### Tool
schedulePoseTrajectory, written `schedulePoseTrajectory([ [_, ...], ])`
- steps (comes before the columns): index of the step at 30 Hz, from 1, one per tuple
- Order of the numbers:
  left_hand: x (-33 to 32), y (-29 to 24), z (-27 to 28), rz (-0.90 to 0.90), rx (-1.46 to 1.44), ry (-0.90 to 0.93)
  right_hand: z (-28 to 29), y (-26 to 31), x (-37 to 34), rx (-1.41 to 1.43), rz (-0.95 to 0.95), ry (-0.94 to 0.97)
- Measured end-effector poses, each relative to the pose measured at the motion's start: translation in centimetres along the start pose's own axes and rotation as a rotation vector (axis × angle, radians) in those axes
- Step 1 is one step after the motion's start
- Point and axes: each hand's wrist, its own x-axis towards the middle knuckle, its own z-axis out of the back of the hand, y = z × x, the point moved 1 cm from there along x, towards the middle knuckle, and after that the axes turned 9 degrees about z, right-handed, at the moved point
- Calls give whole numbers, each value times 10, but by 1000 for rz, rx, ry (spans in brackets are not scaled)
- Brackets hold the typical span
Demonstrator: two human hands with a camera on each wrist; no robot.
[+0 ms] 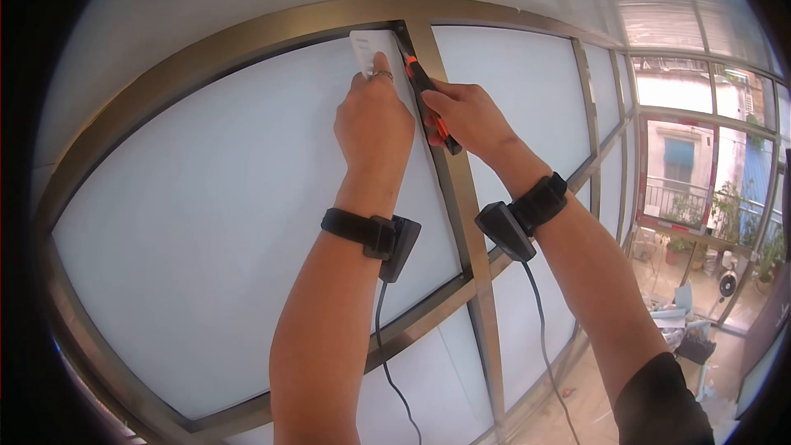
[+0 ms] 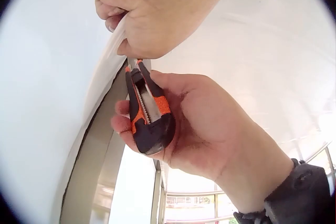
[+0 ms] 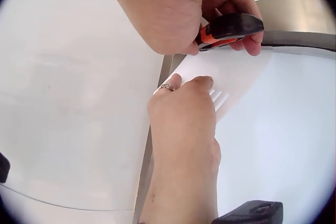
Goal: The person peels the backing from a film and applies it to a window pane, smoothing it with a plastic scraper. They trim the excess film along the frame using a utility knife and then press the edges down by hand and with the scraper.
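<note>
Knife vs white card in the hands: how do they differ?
Colour: the knife is black and orange; the card is plain white or nearly so.
Shape: the knife has a long, chunky handle; the card is thin and flat.
Hold: the right hand grips the knife; the left hand holds the card.
Shared: both are near the panel's upper corner.

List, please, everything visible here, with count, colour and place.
Panes: several, pale, inside the metal frame
Metal frame: 1, bronze, around the panes
White card: 1, white, at a pane's upper corner
Utility knife: 1, black and orange, near the card
Fan: 1, black and white, far right
Plants: several, green, far right
Loose pieces: several, white, on floor, right
Ring: 1, silver, left hand
Wrist devices: 2, black, on both wrists
Cables: 2, dark, below the devices
Sleeve: 1, black, right arm
Left hand: 1, gripping the card
Right hand: 1, gripping the knife
</note>
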Motion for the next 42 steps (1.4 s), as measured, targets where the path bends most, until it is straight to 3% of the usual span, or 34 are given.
schedulePoseTrajectory([
  [42,1,1,-2,7,58,40,-5,-33,-68,6,-176,45],
])
